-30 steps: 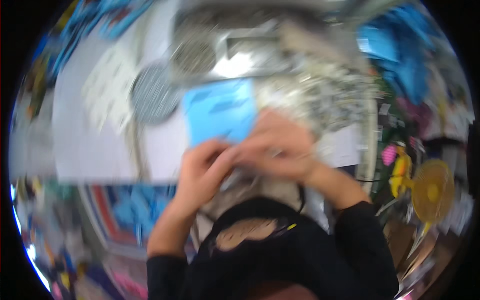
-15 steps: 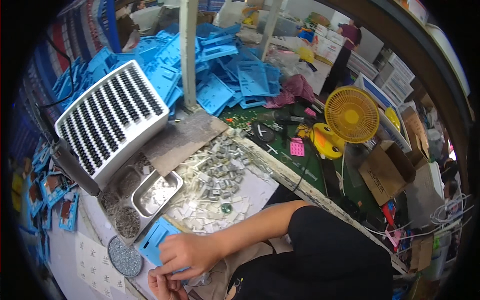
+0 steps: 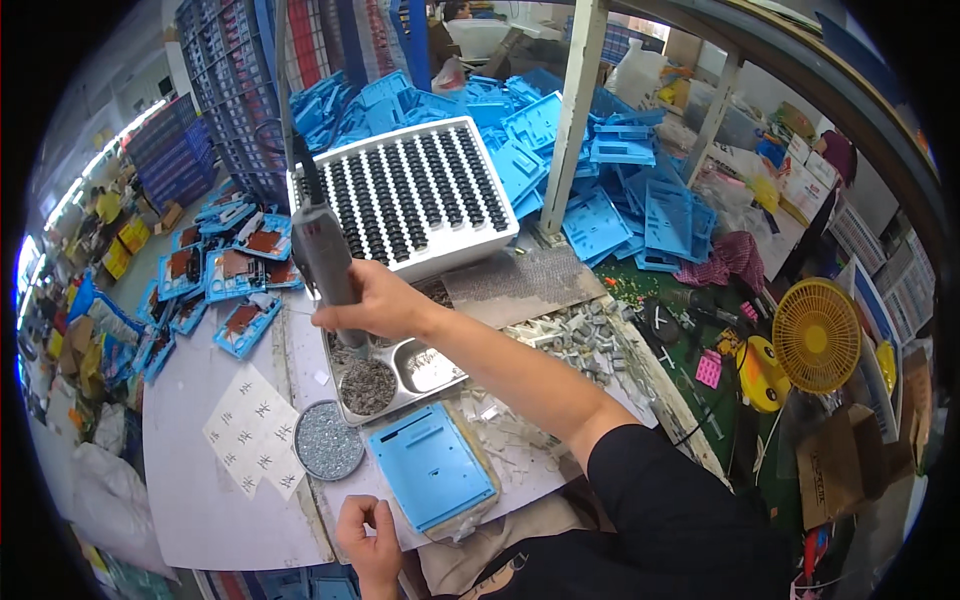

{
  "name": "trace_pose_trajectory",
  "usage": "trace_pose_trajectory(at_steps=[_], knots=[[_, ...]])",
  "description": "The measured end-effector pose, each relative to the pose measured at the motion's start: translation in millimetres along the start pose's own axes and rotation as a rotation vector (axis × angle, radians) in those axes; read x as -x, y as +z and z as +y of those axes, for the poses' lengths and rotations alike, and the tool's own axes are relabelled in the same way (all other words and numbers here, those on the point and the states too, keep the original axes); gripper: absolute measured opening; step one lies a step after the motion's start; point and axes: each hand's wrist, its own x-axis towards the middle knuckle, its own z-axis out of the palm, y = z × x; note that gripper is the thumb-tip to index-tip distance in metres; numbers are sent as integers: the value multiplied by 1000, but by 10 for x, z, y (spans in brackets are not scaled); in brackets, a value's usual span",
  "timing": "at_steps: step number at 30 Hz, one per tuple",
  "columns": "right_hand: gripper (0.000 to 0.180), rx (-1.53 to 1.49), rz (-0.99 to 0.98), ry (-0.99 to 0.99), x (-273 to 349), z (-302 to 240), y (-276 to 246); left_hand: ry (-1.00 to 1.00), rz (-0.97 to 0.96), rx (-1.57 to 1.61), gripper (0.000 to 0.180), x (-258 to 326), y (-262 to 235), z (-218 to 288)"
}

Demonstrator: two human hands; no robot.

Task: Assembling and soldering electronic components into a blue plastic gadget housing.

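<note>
My right hand (image 3: 380, 302) is wrapped round the grey body of a hanging electric screwdriver (image 3: 326, 258). Its lower end points down over a metal compartment tray (image 3: 398, 402), above dark small screws (image 3: 367, 386). Near the front edge, my left hand (image 3: 368, 538) is closed with curled fingers; whatever it may hold is hidden. To its right, a flat blue plastic panel (image 3: 432, 466) with a slot and small holes lies on a worn board. A round dish of small silvery parts (image 3: 329, 441) sits left of the panel.
Behind the tray stands a white box with rows of black parts (image 3: 410, 195). Blue panels (image 3: 640, 190) are piled beyond it; assembled blue units (image 3: 235, 265) lie at left. A white post (image 3: 573, 120), a yellow fan (image 3: 816, 335) and loose grey pieces (image 3: 590, 340) are right.
My right hand has left the blue panel and gone up to grip the screwdriver. My left hand is now apart from it, at the front edge. The view has swung left.
</note>
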Motion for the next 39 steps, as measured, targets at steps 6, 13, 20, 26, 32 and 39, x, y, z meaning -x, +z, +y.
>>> trace_pose_trajectory(at_steps=[6,13,20,26,32,39], knots=[[36,-490,-165,200,588,-554,195,-6,-183,-5,8,29,232,40],[20,-498,-26,19,1403,-746,602,-40,-273,47,9,82,447,145],[18,-594,31,98,1389,-748,661,-23,-265,59,10,117,383,43],[19,-478,72,-51,1341,-527,761,-10,-197,-1,9,73,366,101],[19,-475,164,85,1355,-427,671,228,-214,-199,12,-77,361,61],[17,-499,220,140,1326,-431,336,138,-17,-819,14,-1022,-415,-1108]])
